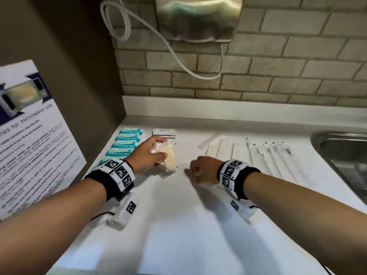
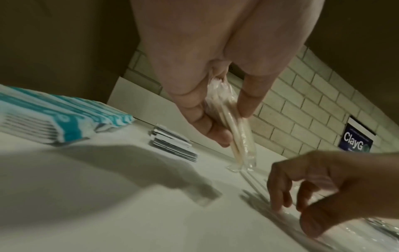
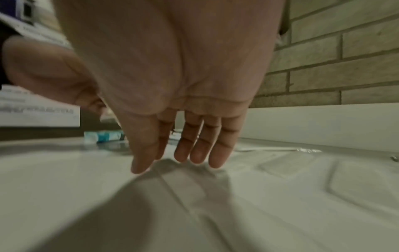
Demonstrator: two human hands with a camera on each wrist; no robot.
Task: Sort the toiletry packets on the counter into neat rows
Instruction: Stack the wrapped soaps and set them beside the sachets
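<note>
My left hand (image 1: 153, 153) pinches a stack of clear packets with cream pads (image 1: 168, 155) between thumb and fingers, their lower edge touching the white counter (image 1: 178, 225); the left wrist view shows the same clear packets (image 2: 233, 122) held edge-on. My right hand (image 1: 198, 169) hovers just right of them, fingers relaxed and pointing down, holding nothing; its fingers (image 3: 183, 146) hang close above the counter. A row of teal packets (image 1: 127, 143) lies at the left. Small white sachets (image 1: 164, 132) are stacked behind my left hand. White wrapped packets (image 1: 228, 149) and clear long packets (image 1: 274, 153) lie in rows to the right.
A steel sink (image 1: 345, 155) is set into the counter at the right. A microwave notice (image 1: 29, 135) hangs on the brown side wall at left. A steel dispenser (image 1: 198, 18) and white cable (image 1: 178, 56) hang on the brick wall behind.
</note>
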